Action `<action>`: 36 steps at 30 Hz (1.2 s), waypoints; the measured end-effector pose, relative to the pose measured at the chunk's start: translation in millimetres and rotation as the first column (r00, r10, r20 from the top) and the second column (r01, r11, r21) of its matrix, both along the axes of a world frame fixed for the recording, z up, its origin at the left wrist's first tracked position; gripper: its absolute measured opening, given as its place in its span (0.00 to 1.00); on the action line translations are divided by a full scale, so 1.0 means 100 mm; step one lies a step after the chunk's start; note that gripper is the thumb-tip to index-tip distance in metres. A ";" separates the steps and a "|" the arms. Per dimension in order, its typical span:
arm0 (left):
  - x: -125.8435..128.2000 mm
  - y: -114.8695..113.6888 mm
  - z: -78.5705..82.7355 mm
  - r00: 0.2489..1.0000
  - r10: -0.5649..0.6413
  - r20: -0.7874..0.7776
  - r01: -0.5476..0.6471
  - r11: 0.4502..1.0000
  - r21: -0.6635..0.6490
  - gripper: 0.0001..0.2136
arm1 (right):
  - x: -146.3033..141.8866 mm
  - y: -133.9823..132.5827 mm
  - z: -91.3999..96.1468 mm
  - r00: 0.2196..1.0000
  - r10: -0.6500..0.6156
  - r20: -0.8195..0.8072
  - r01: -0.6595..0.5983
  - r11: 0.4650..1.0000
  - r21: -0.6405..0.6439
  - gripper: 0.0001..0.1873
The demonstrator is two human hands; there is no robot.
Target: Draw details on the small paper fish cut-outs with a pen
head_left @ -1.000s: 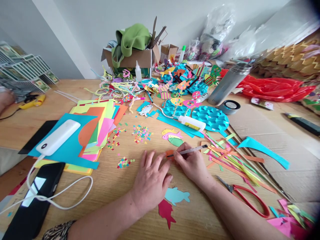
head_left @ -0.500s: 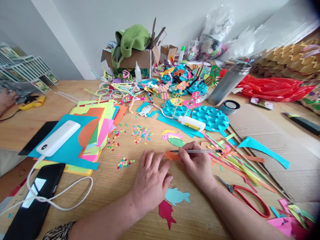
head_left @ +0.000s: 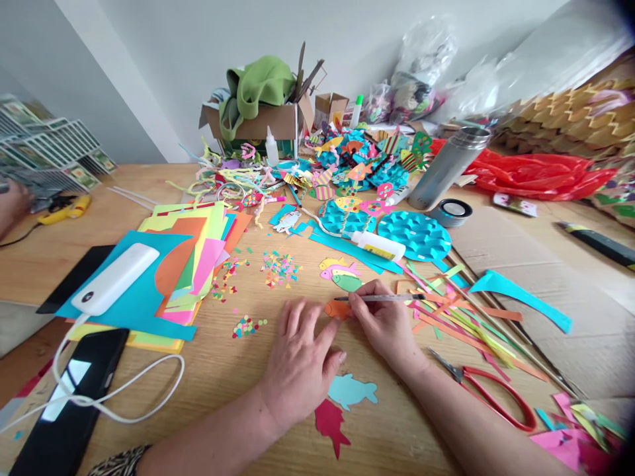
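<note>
My left hand (head_left: 297, 357) lies flat on the wooden table (head_left: 223, 370), fingers spread, its fingertips pressing down an orange paper fish (head_left: 337, 309). My right hand (head_left: 384, 324) is closed on a thin clear pen (head_left: 381, 298), whose tip rests on that orange fish. A light blue paper fish (head_left: 352, 391) and a red paper fish (head_left: 330, 423) lie just below my hands. Yellow, pink and green paper fish (head_left: 341, 274) lie stacked just beyond them.
Red-handled scissors (head_left: 489, 396) and coloured paper strips (head_left: 461, 317) lie to the right. A glue bottle (head_left: 380, 245), confetti (head_left: 280, 268), a stack of coloured paper (head_left: 193, 258) with a white power bank (head_left: 115, 278) and a phone (head_left: 69, 396) lie left. Another person's hand (head_left: 10, 205) shows far left.
The pen in my right hand has tilted from pointing up-right to lying nearly level, its tip staying on the orange fish. My left hand has stayed in place.
</note>
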State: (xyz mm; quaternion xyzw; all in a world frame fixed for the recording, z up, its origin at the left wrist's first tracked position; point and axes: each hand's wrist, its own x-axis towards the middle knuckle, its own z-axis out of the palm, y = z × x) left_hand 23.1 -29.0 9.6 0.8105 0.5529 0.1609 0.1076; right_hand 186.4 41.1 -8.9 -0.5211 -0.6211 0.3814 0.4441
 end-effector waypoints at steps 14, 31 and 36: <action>-0.01 0.02 -0.02 1.000 -0.014 -0.024 0.014 1.000 0.002 0.16 | 0.02 -0.01 0.11 0.985 -0.084 -0.153 0.094 0.994 0.055 0.13; -0.04 0.05 -0.03 0.999 -0.033 -0.026 0.034 0.998 0.056 0.15 | -0.01 -0.08 0.06 0.997 -0.029 -0.067 0.024 0.997 -0.073 0.12; -0.04 0.05 -0.03 0.999 -0.035 -0.025 0.036 0.998 0.047 0.17 | -0.01 -0.05 0.07 0.994 0.038 -0.101 -0.051 0.991 -0.124 0.13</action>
